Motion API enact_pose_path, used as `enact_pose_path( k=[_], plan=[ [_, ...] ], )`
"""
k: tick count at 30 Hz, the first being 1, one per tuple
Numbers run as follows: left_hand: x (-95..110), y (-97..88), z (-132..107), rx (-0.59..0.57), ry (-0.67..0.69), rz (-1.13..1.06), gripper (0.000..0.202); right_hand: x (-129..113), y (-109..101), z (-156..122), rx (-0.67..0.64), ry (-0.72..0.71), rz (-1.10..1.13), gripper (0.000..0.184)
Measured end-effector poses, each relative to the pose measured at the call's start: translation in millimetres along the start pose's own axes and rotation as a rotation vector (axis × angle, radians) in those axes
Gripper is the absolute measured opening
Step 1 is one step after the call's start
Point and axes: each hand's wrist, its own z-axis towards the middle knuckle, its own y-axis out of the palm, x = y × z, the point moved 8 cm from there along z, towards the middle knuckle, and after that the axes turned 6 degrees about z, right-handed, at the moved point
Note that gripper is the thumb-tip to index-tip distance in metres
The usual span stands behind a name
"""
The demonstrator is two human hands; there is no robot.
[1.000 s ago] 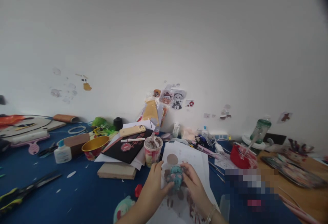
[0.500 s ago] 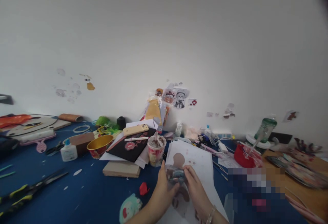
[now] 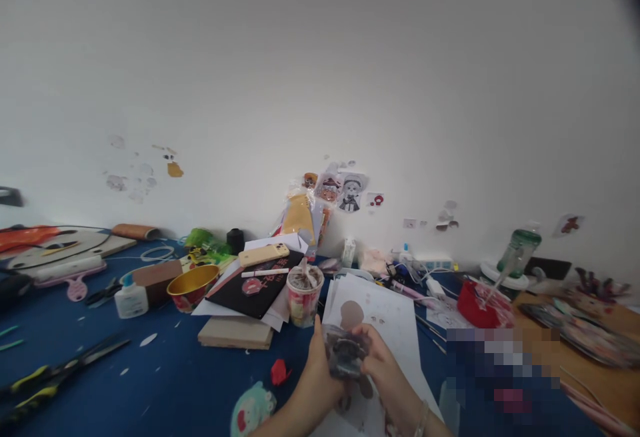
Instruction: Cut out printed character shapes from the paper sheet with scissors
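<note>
Both my hands meet low in the middle over a white printed sheet point(image 3: 385, 320). My left hand point(image 3: 317, 370) and my right hand point(image 3: 383, 370) each pinch one side of a small clear plastic piece with a dark cartoon figure point(image 3: 344, 356) on it. Its dark side faces up and it looks bent between my fingers. A paper cup with a stick in it point(image 3: 304, 294) stands just behind my left hand. A red scrap point(image 3: 279, 372) and a pale green round cut-out point(image 3: 251, 409) lie on the blue table to the left.
A black notebook with a phone on it point(image 3: 255, 284), a gold bowl point(image 3: 193, 287), a glue bottle point(image 3: 130, 298) and scissors point(image 3: 55, 370) lie on the left. At right are a red pouch point(image 3: 483, 304), a green bottle point(image 3: 517, 250) and cables by the white wall.
The piece has been turned in my fingers: a teal figure showed a second ago, now a dark side shows. My hands shifted slightly lower and the view moved a little.
</note>
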Motion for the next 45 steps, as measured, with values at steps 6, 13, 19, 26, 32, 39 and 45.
enact_pose_path(
  k=[6, 13, 19, 26, 32, 39, 45],
  plan=[
    [-2.7, -12.3, -0.2, 0.13, 0.062, 0.015, 0.116, -3.6, -4.0, -3.6, 0.069, -0.071, -0.149, 0.046],
    [0.3, -10.2, -0.7, 0.075, 0.082, -0.03, 0.111, -16.5, -2.9, -13.1, 0.12, -0.193, -0.468, 0.032],
    [12.1, -14.5, -6.4, 0.105, 0.098, 0.093, 0.103, -20.8, -7.6, -10.6, 0.052, -0.128, -0.341, 0.04],
    [12.9, -3.2, -9.5, 0.022, 0.074, 0.191, 0.106, -18.3, -6.6, -11.8, -0.008, 0.103, -0.274, 0.04],
    [7.8, -4.1, -12.3, 0.046, 0.047, 0.268, 0.104, -20.4, -36.7, -8.8, 0.25, 0.097, -0.091, 0.046],
    [0.0, -5.0, -4.0, 0.045, 0.142, 0.217, 0.095, -67.4, -52.5, -15.6, 0.4, -0.286, 0.124, 0.059],
    [8.6, -0.1, -5.2, 0.003, 0.188, 0.258, 0.087, -47.1, -28.6, -13.5, 0.218, -0.314, -0.161, 0.046]
  ],
)
